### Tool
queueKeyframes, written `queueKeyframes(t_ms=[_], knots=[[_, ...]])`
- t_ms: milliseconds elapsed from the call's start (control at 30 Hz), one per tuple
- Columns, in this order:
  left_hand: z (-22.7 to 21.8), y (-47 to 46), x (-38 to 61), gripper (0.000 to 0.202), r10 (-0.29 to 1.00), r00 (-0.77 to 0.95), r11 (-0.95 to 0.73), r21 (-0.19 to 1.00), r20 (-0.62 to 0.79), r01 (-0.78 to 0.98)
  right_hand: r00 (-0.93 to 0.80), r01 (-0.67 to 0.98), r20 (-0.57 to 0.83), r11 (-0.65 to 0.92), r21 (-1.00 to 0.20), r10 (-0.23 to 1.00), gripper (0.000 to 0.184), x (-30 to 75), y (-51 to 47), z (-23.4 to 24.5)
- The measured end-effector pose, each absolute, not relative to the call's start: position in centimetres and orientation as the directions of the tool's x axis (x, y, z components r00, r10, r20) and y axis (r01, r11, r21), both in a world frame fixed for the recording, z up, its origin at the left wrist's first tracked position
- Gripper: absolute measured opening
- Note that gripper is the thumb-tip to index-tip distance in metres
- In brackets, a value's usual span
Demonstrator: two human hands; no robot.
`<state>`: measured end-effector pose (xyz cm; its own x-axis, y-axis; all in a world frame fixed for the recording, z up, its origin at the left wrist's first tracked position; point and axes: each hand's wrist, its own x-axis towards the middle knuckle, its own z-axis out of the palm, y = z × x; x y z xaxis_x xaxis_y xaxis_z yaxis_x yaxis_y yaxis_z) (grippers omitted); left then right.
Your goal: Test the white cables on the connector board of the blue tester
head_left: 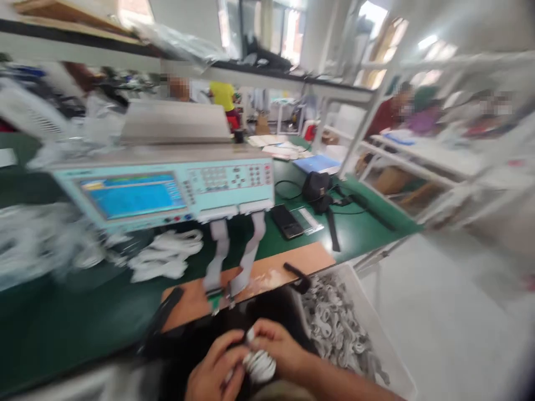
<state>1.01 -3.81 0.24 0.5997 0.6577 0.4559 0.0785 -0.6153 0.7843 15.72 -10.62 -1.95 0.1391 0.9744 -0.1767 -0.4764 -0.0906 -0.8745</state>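
Observation:
Low in the view, both of my hands are closed around a white coiled cable (261,367) above my lap. My left hand (215,367) pinches its left side with thumb and fingers. From the right, my right hand (281,348) grips the upper part of the bundle, where a small white end (250,335) pokes out between the fingers. Just beyond the hands, two flat grey ribbon cables (249,253) hang from a tester with a blue screen (134,197). They end at a small green connector board (215,301) on an orange-brown board (271,273).
A white bin (382,345) full of coiled cables stands at my right. White cable bundles (167,253) and plastic bags lie left on the green table (37,340). A black phone (286,221) and a black pouch (316,189) lie right. People sit at far tables.

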Motion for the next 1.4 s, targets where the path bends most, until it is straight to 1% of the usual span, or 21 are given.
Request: queueKeyframes(t_ms=[33,67,100,133,167,200,233,267,300,367,533,633,800,933,1033,1100,1200,1300,1400], knots=[[0.4,-3.6,1.0,0.016,0.714,0.609,-0.507,0.855,0.345,0.11,0.222,-0.406,-0.106,-0.007,-0.914,0.969,0.034,15.6,-10.4,-1.4],[0.6,-3.3,1.1,0.018,0.792,0.579,-0.34,0.928,0.195,0.152,0.281,-0.317,-0.032,0.061,-0.947,0.959,0.03,15.6,-10.1,-1.0],[0.6,-3.0,1.4,0.02,0.844,0.537,-0.129,0.976,0.015,0.176,0.312,-0.251,0.022,0.105,-0.962,0.95,0.027,15.7,-9.6,-0.7],[0.6,-2.7,1.6,0.023,0.851,0.5,0.095,0.984,-0.16,0.153,0.333,-0.208,0.05,0.125,-0.97,0.942,0.025,15.9,-8.9,-0.6],[0.5,-2.4,1.8,0.027,0.843,0.459,0.269,0.959,-0.281,0.093,0.333,-0.165,0.061,0.122,-0.979,0.941,0.024,16.0,-8.3,-0.7],[0.3,-2.1,2.0,0.03,0.821,0.443,0.388,0.921,-0.359,0.027,0.327,-0.126,0.065,0.112,-0.986,0.943,0.024,16.1,-7.6,-0.8],[0.1,-1.9,2.2,0.033,0.807,0.435,0.458,0.888,-0.398,-0.037,0.314,-0.09,0.063,0.096,-0.991,0.947,0.025,16.0,-7.1,-1.0],[-0.1,-1.7,2.2,0.035,0.806,0.429,0.484,0.872,-0.408,-0.08,0.297,-0.059,0.056,0.077,-0.995,0.953,0.026,15.9,-6.6,-1.3],[-0.3,-1.7,2.2,0.035,0.812,0.422,0.483,0.87,-0.403,-0.099,0.283,-0.037,0.049,0.062,-0.997,0.958,0.028,15.8,-6.3,-1.5],[-0.7,-1.5,2.1,0.034,0.833,0.398,0.45,0.889,-0.385,-0.081,0.266,-0.033,0.013,0.023,-0.999,0.964,0.031,15.5,-5.7,-1.8],[-1.6,-1.1,1.9,0.033,0.853,0.38,0.389,0.921,-0.358,-0.006,0.295,-0.144,-0.084,-0.043,-0.989,0.952,0.036,15.0,-5.0,-1.9],[-1.8,-0.9,2.0,0.033,0.863,0.382,0.355,0.935,-0.332,0.01,0.32,-0.185,-0.092,-0.033,-0.982,0.943,0.034,14.9,-5.0,-1.7],[-1.3,-0.5,1.7,0.027,0.869,0.434,0.251,0.968,-0.238,0.028,0.319,-0.221,-0.101,-0.03,-0.975,0.942,0.033,14.8,-5.1,-1.3],[-0.8,-0.2,1.3,0.027,0.874,0.454,0.203,0.979,-0.173,-0.018,0.313,-0.334,-0.198,-0.088,-0.939,0.929,0.036,14.3,-5.0,-0.9],[-0.7,-0.1,1.5,0.026,0.898,0.416,0.175,0.984,-0.144,-0.036,0.306,-0.412,-0.253,-0.112,-0.904,0.918,0.037,14.1,-4.8,-0.6],[-0.9,-0.1,1.8,0.027,0.919,0.368,0.175,0.983,-0.142,-0.059,0.302,-0.41,-0.252,-0.113,-0.905,0.919,0.037,14.1,-4.8,-0.6],[-1.3,-0.2,2.2,0.029,0.941,0.312,0.169,0.98,-0.13,-0.101,0.295,-0.353,-0.227,-0.115,-0.929,0.928,0.037,14.4,-4.9,-0.9],[-1.8,-0.1,2.3,0.032,0.951,0.284,0.16,0.979,-0.118,-0.126,0.276,-0.311,-0.21,-0.12,-0.943,0.938,0.037,14.7,-4.9,-1.2],[-2.3,0.1,2.4,0.034,0.953,0.269,0.185,0.971,-0.14,-0.149,0.267,-0.307,-0.198,-0.111,-0.945,0.943,0.034,14.9,-4.8,-1.5]])
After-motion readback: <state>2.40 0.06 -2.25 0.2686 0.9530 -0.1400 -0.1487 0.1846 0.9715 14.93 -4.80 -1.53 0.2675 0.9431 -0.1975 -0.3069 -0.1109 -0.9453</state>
